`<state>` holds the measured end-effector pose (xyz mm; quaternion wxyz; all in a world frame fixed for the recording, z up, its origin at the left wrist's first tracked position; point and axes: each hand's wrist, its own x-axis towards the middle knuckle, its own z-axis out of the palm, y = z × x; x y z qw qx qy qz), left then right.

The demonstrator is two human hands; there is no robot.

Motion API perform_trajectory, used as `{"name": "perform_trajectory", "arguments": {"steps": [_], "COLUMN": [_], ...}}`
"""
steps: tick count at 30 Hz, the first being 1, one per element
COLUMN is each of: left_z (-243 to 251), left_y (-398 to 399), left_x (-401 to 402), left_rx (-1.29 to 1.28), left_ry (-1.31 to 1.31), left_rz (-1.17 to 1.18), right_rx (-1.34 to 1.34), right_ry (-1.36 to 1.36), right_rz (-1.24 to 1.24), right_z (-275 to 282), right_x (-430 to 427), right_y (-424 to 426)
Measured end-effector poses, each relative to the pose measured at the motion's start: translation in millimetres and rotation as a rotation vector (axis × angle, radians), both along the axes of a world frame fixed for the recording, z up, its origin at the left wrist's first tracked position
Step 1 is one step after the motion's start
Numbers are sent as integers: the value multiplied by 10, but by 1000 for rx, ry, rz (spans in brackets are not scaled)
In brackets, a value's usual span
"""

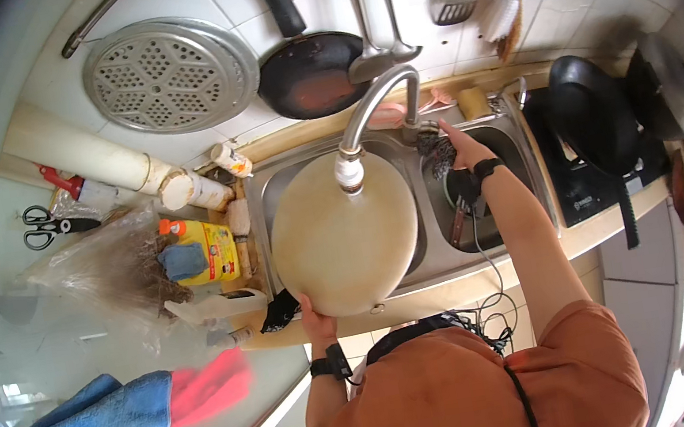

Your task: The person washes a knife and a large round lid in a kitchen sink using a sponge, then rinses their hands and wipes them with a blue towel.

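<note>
A large round pale cutting board [335,255] lies over the left basin of the steel double sink [442,273], below the curved faucet [370,92]. My left hand [316,319] grips the board's near left edge. Beyond the right basin, my right hand [464,148] is beside a dark scouring pad [436,148] near the faucet's base; its fingers look extended, but whether they touch the pad is unclear. A utensil with a brown handle [458,226] and other items lie in the right basin, partly hidden by my wrist device.
A yellow bottle [220,249] and a white bottle [222,305] stand left of the sink. On the right, a black pan [591,113] rests over the cooktop [588,201]. A frying pan [314,77] hangs behind the faucet. A cable [490,257] trails from my right wrist.
</note>
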<state>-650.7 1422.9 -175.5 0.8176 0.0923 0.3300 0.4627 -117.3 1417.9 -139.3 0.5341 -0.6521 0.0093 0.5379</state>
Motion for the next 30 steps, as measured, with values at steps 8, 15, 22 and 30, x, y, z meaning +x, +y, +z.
{"name": "perform_trajectory", "arguments": {"steps": [8, 15, 22, 30], "left_z": [144, 65, 241, 209], "left_y": [-188, -210, -249, -310], "left_x": [112, -275, 308, 820], "left_rx": [-76, 4, 32, 64], "left_ry": [9, 97, 126, 50], "left_rz": [-92, -171, -379, -643], "right_rx": [66, -142, 248, -353], "right_ry": [128, -286, -568, -1617], "right_rz": [5, 262, -301, 116], "right_z": [-456, 719, 486, 57], "right_x": [447, -299, 11, 112], "right_y": [243, -91, -1933, -3159]}}
